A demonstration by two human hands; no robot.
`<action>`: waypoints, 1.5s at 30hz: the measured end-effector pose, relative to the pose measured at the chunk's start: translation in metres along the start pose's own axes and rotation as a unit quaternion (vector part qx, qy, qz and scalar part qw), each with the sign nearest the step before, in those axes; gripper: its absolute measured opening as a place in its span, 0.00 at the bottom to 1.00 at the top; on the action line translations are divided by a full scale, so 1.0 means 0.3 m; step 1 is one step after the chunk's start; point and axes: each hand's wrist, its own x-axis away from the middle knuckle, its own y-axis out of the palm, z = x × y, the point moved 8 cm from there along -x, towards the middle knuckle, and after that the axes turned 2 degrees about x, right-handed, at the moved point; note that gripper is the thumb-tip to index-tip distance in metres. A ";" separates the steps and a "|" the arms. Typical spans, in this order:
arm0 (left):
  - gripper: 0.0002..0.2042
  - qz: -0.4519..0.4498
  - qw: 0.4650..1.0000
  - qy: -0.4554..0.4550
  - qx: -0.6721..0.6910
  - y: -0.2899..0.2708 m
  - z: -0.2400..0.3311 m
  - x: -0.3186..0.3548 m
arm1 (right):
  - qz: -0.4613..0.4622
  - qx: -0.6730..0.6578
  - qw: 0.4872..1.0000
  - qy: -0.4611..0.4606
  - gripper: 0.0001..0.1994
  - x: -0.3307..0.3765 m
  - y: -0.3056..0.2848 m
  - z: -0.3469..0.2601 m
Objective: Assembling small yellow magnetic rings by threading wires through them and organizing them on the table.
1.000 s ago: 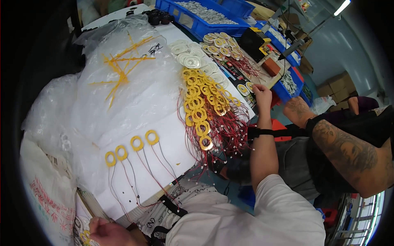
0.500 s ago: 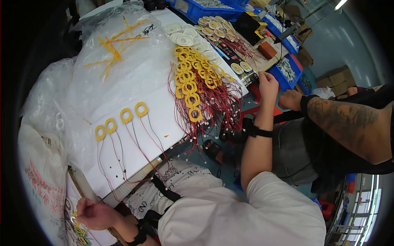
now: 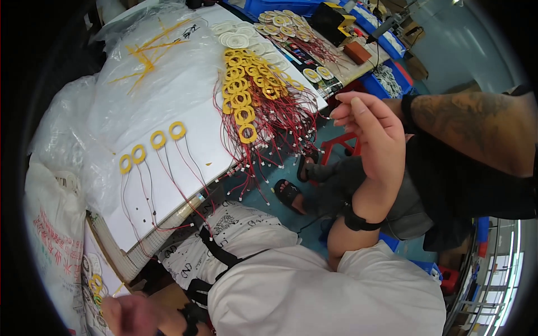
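My right hand (image 3: 376,134) is raised off the table's right edge. Its fingers are curled in toward the thumb, and whatever lies between them is too small to make out. Low on the left, my left hand (image 3: 131,315) is smeared by motion, so its grip is unclear. Close by it lie yellow rings (image 3: 96,284) on a lower surface. Four yellow ring coils, among them one ring (image 3: 177,130), stand in a slanting row on the white table (image 3: 193,120), their red and dark wires hanging toward me. A pile of yellow rings (image 3: 241,99) with red wires lies farther right.
Clear plastic sheeting (image 3: 145,95) with yellow strips covers the table's left side. White ring coils (image 3: 233,40) lie at the back, near blue bins (image 3: 386,78). A co-worker's tattooed arm (image 3: 471,126) reaches in from the right, close to my right hand. A white sack (image 3: 53,252) stands left.
The whole view has shifted, with the table's things now farther up and left. My right hand has come nearer me and turned. My left hand has moved lower and blurred.
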 end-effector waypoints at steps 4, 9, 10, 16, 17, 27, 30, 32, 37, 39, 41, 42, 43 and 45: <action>0.16 -0.227 0.827 -0.416 0.302 0.233 0.231 0.065 | -0.119 -0.324 0.937 -0.049 0.13 0.017 0.188 -0.076; 0.35 -0.545 0.680 -0.349 0.345 0.574 0.432 0.288 | -0.298 -0.531 0.793 0.007 0.14 0.022 0.511 -0.191; 0.35 -0.540 0.691 -0.347 0.332 0.593 0.439 0.279 | -0.318 -0.557 0.767 0.024 0.13 0.016 0.558 -0.202; 0.32 -0.623 0.667 -0.306 0.272 0.618 0.430 0.344 | -0.315 -0.624 0.708 0.105 0.13 0.022 0.718 -0.176; 0.29 -0.615 0.661 -0.323 0.285 0.620 0.427 0.355 | -0.299 -0.618 0.720 0.098 0.13 0.017 0.721 -0.177; 0.19 -0.580 0.576 -0.500 0.286 0.626 0.360 0.389 | -0.173 -0.340 0.923 0.048 0.09 0.055 0.751 -0.009; 0.18 -0.507 0.568 -0.570 0.310 0.618 0.320 0.396 | -0.166 -0.228 0.959 0.023 0.08 0.089 0.768 0.034; 0.16 -0.467 0.569 -0.591 0.331 0.627 0.279 0.372 | -0.170 -0.205 0.963 0.042 0.09 0.120 0.771 0.075; 0.18 -0.587 0.572 -0.503 0.275 0.630 0.282 0.351 | -0.212 -0.530 0.781 0.252 0.11 0.148 0.825 0.150; 0.21 -0.577 0.599 -0.473 0.291 0.627 0.275 0.331 | -0.220 -0.597 0.699 0.327 0.11 0.151 0.863 0.131; 0.24 -0.568 0.594 -0.490 0.290 0.604 0.238 0.326 | -0.233 -0.708 0.565 0.354 0.09 0.159 0.900 0.065; 0.26 -0.569 0.604 -0.464 0.311 0.596 0.233 0.299 | -0.259 -0.718 0.545 0.348 0.09 0.163 0.907 0.030; 0.28 -0.568 0.618 -0.436 0.324 0.584 0.214 0.264 | -0.282 -0.717 0.551 0.322 0.09 0.158 0.903 0.020; 0.31 -0.356 0.623 -0.550 0.429 0.561 0.071 0.177 | -0.256 -0.607 0.702 0.272 0.12 0.186 0.859 -0.009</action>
